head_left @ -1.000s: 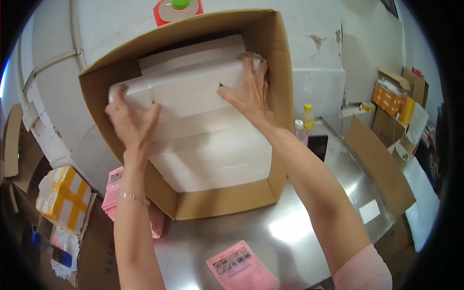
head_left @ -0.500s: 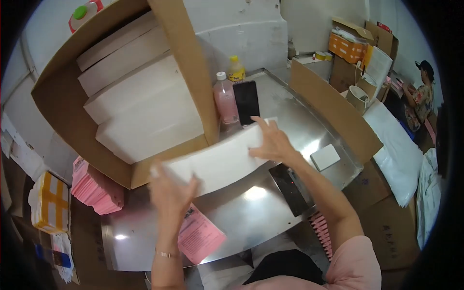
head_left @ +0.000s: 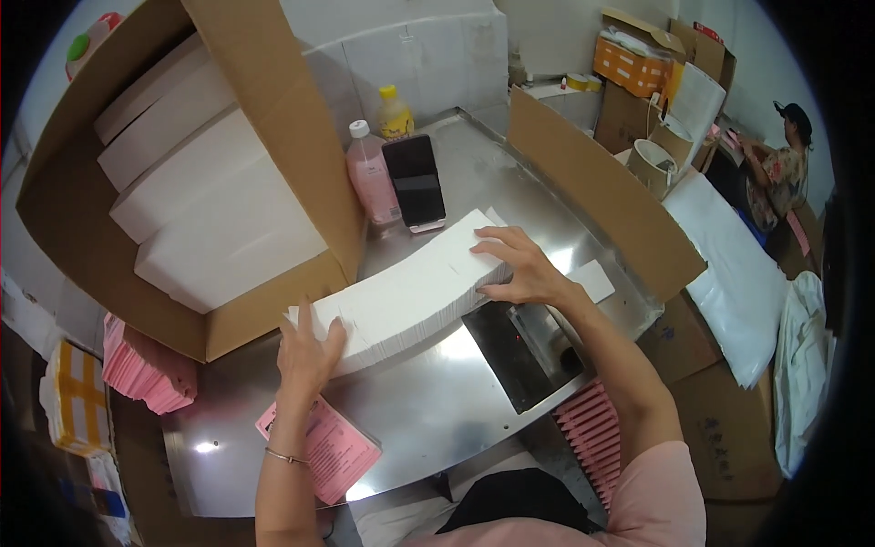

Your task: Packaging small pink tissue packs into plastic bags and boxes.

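"steel table [head_left: 437, 392], what's there?"
"open carton [head_left: 273, 109] toward the far left corner; long white stack [head_left: 410, 294] over the middle."
"and the hands?"
"left hand [head_left: 308, 354] and right hand [head_left: 524, 269], fingers part-spread, each grip one end."

Left hand [head_left: 308, 354], right hand [head_left: 521, 266] gripping white stack [head_left: 406, 294] (bowed); carton [head_left: 284, 118] near

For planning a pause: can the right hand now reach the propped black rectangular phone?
Probably not while the right hand grips the long white paper stack; if it lets go, the phone looks near, just past the stack.
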The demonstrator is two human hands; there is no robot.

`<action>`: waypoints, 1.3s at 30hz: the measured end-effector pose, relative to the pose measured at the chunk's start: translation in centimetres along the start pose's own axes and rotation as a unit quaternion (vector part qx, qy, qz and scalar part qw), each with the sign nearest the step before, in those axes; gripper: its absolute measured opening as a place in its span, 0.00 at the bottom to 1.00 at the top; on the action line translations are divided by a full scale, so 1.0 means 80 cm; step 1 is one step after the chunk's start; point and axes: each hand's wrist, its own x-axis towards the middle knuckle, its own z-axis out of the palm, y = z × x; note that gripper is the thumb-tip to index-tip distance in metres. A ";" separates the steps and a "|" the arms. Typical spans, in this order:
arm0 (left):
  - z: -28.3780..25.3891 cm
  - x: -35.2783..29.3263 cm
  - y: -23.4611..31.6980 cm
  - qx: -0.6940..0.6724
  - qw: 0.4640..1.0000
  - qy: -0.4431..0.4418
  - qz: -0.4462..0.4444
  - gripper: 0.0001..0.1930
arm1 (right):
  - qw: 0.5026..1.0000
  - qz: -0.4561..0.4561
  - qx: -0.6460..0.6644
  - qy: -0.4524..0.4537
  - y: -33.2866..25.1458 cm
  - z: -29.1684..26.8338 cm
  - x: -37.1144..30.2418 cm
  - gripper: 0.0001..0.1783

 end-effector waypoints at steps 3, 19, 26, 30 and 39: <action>0.003 0.003 -0.009 0.007 1.000 -0.003 -0.004 0.41 | 0.999 -0.014 -0.030 0.006 -0.014 0.011 0.009 0.35; -0.040 -0.026 -0.036 -0.169 0.986 0.007 0.005 0.53 | 0.865 -0.042 -0.499 -0.035 0.027 -0.074 -0.008 0.26; -0.046 -0.031 -0.027 -0.244 0.969 -0.035 -0.019 0.50 | 0.975 0.065 -0.209 0.043 -0.010 0.002 -0.025 0.21; -0.033 -0.013 -0.055 -0.263 0.965 -0.016 -0.004 0.49 | 0.920 0.369 0.105 0.075 0.025 0.034 -0.016 0.18; -0.016 -0.023 -0.050 -0.337 0.940 -0.055 0.029 0.41 | 0.917 0.368 0.142 0.063 -0.053 0.050 0.010 0.32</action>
